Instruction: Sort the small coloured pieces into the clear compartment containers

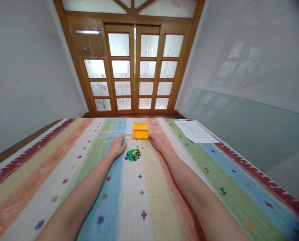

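My left hand [117,146] rests on the striped cloth with thumb and fingers apart, holding nothing. Its fingertips are close to the right end of a clear plastic tray [102,135]. The fingers of my right hand [158,141] are closed at the near right corner of a yellow two-part tray [140,131]; their exact grip is too small to see clearly. Between my hands, on the near side of the yellow tray, lies a loose pile of small green, blue, brown and yellow pieces [133,154]. A few stray bits lie beside the pile.
Another clear plastic piece [156,129] lies right of the yellow tray, partly behind my right hand. A printed white sheet [195,131] is at the table's far right. The striped tablecloth [131,194] covers the table. Beyond stand wooden doors with glass panes [123,68].
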`<state>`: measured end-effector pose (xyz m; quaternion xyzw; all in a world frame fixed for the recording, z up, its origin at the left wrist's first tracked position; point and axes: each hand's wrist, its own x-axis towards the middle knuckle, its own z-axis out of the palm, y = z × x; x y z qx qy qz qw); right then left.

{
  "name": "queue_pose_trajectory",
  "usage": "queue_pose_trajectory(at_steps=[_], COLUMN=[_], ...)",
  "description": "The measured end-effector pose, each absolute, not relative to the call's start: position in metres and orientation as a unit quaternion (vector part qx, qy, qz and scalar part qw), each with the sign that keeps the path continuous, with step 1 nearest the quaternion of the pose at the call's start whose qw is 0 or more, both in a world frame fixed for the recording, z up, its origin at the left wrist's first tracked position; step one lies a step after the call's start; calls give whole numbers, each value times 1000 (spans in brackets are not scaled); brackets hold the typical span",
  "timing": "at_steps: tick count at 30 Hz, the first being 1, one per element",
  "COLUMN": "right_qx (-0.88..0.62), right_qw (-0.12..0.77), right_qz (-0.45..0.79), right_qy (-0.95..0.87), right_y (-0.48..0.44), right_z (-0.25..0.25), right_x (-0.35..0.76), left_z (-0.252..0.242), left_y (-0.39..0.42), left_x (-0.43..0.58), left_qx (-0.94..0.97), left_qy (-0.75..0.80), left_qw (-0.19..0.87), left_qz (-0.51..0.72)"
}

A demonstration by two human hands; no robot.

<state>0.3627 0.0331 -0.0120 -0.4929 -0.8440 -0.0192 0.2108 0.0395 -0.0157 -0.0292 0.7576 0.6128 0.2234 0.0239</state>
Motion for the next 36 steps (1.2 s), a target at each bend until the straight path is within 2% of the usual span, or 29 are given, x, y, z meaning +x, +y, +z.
queue_pose_trajectory(at_steps=[22,36], right_qx=[-487,-517], right_qw=[259,217], right_qz=[2,-15], right_qy=[-834,-828], right_y=[36,20], right_z=[-20,3], right_x=[372,367], left_z=[-30,-38], left_y=[-17,-13], left_x=[40,38], left_qx=[756,760], left_qy=[608,600], left_qw=[29,28], left_qz=[240,249])
